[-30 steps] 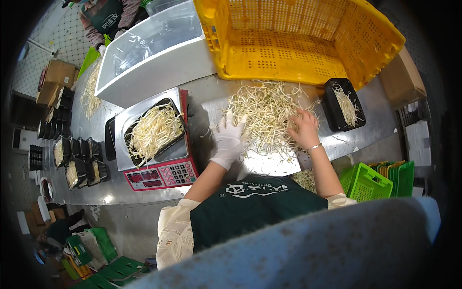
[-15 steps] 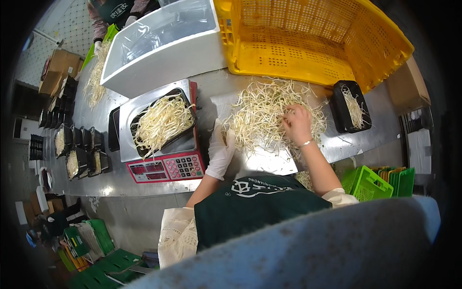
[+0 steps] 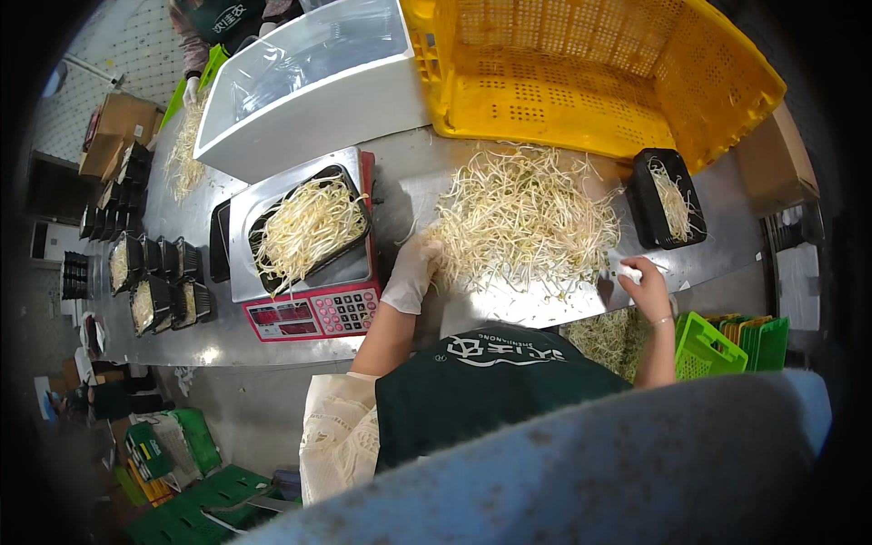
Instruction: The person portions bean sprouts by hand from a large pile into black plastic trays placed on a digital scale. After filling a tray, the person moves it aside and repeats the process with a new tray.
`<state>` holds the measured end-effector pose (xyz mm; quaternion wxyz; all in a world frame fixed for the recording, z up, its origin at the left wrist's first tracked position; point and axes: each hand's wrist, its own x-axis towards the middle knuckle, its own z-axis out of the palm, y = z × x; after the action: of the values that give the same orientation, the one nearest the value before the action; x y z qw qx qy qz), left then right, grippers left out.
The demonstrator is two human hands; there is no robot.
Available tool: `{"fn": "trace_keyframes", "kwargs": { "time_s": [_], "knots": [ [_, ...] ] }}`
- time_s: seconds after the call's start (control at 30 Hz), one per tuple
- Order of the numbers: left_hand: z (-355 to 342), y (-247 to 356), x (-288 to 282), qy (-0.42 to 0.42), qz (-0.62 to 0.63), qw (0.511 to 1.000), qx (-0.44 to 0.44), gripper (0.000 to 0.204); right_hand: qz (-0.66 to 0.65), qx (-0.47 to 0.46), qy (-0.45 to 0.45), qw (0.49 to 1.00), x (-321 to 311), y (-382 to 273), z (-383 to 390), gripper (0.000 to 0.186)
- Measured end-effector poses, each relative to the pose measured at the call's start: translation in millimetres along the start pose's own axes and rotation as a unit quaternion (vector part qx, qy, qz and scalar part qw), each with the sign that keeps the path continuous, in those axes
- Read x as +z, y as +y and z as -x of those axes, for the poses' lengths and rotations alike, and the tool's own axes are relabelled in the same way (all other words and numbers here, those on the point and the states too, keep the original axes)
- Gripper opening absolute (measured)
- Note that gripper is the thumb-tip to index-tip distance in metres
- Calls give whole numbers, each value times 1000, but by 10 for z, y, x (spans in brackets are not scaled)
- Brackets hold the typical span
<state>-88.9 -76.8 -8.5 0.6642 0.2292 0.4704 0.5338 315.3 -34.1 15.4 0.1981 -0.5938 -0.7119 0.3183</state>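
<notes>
My left hand, in a white glove, lies against the left edge of a loose heap of bean sprouts on the metal table, its fingers loosely cupped and not closed. At the heap's lower right, my bare right hand with a bracelet pinches a small white thing, too blurred to name. Left of the heap, a black tray piled with sprouts sits on a red and silver scale. A black tray with fewer sprouts stands to the right.
Behind the heap stand a yellow perforated crate and a white foam box lined with plastic. Several filled trays sit at the far left. A co-worker's gloved hand is at more sprouts. A green crate stands below the table's right edge.
My right hand has left the heap, moving right and toward me, and now pinches something white. My left hand has turned in toward the heap's edge.
</notes>
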Motion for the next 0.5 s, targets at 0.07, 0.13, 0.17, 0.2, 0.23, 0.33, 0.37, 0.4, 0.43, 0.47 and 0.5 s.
{"fn": "trace_keyframes", "kwargs": {
  "time_s": [0.07,0.13,0.17,0.2,0.23,0.33,0.37,0.4,0.43,0.47,0.5],
  "knots": [
    [17,-98,-26,34,78,996,-4,29,5,-73,53,996,236,-160,-241,45],
    [21,-173,-156,81,63,995,12,28,51,-97,85,990,492,-367,-433,59],
    [8,-217,-226,102,57,993,18,28,97,-86,96,987,665,-357,-489,65],
    [-9,-265,-274,111,71,991,11,30,143,-78,107,981,777,-376,-518,71],
    [-36,-313,-314,120,84,989,3,32,165,-78,95,979,844,-402,-502,74],
    [3,-214,52,183,-47,981,47,41,222,-91,92,966,913,-423,-474,70],
    [27,-147,178,206,-121,968,71,45,195,-67,77,975,887,-362,-531,66],
    [-64,-311,8,188,-290,923,170,56,167,-44,62,983,843,-283,-638,62],
    [-141,-463,-161,158,-250,945,136,56,138,-21,46,989,808,-224,-711,58],
    [-153,-414,-154,126,-210,964,99,57,120,-38,76,989,765,-209,-731,47],
    [-121,-327,-108,97,-169,979,64,57,43,-45,70,996,698,-282,-719,46]
  ]
}}
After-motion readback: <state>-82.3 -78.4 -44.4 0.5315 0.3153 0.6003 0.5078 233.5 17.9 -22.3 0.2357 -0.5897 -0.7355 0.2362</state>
